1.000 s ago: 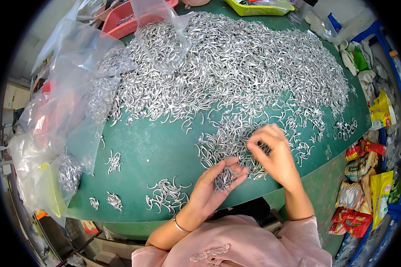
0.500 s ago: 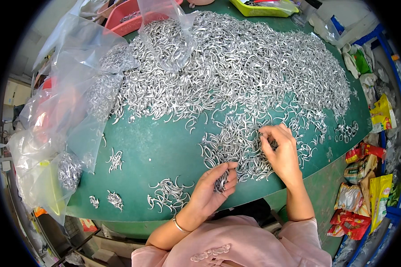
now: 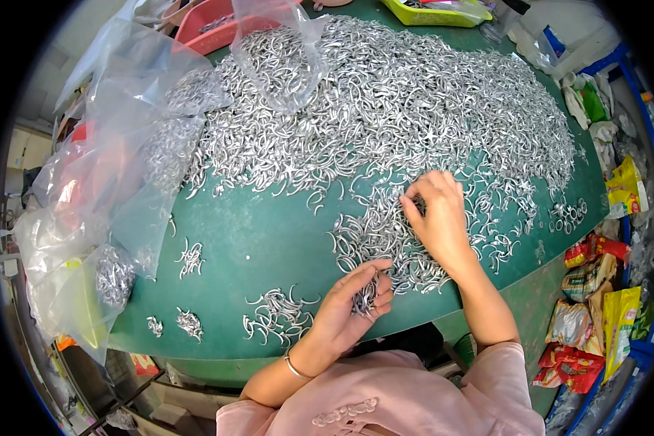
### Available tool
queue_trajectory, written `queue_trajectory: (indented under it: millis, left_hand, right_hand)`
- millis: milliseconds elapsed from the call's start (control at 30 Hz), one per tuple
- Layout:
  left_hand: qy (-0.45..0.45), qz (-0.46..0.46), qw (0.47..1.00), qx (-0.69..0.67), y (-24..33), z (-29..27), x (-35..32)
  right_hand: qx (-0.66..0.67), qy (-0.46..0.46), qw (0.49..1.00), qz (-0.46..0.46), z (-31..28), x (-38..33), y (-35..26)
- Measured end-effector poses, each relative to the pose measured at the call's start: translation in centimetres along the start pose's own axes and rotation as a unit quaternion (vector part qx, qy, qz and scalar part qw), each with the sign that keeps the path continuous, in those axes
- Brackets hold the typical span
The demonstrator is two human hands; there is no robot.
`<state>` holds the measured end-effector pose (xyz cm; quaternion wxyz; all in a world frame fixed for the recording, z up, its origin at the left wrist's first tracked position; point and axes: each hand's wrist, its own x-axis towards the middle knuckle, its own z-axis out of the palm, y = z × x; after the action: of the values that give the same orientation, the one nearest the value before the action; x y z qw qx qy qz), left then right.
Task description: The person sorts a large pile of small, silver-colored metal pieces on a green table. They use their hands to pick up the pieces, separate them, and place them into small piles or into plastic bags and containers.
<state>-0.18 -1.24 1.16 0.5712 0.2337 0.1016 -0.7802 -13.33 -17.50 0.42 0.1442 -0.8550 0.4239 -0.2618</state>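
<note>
A wide pile of small curved silvery metal pieces [image 3: 385, 102] covers the far half of the green table [image 3: 232, 225]. A looser heap of the same pieces [image 3: 374, 232] spreads nearer, between and beyond my hands. My left hand [image 3: 336, 309], palm turned up near the front edge, is curled around a bunch of curved metal pieces [image 3: 365, 296]. At the upper part of the loose heap, my right hand [image 3: 442, 218] is closed with thumb and fingers bent together; what lies between its fingertips cannot be made out.
Small separate groups of pieces [image 3: 280, 316] lie left of my left hand. Clear plastic bags [image 3: 123, 145], some holding pieces, cover the left side. A pink tray [image 3: 203, 33] and a yellow-green tray [image 3: 421, 16] stand at the back. Colourful packets [image 3: 621, 320] fill the right-hand rack.
My right hand has moved up and left over the loose heap. My left hand has stayed nearly in place, its fingers shifting slightly around the metal pieces.
</note>
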Motion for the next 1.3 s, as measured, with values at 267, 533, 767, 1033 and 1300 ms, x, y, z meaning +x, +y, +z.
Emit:
queue_trajectory:
  millis: [267,533,767,1033,1300]
  left_hand:
    - [0.132,0.039,0.990,0.041,0.3,2.7,-0.2]
    - [0.006,0.006,1.000,-0.017,0.7,-1.3,-2.5]
    - [0.098,0.053,0.992,0.065,1.3,0.4,-4.5]
    - [0.056,0.041,0.996,-0.058,1.5,-1.5,-4.9]
    - [0.062,0.048,0.996,-0.037,2.1,-1.5,-5.6]
  right_hand:
    - [0.250,-0.142,0.958,0.004,-4.6,-2.9,-3.4]
    - [0.085,-0.203,0.968,-0.124,-2.7,-5.9,-5.0]
    - [-0.018,-0.097,0.993,-0.067,-2.4,-7.0,-1.0]
    - [-0.011,-0.048,0.997,-0.066,-1.8,-5.0,-3.8]
    - [-0.053,-0.115,0.988,-0.082,-1.7,-5.6,-2.3]
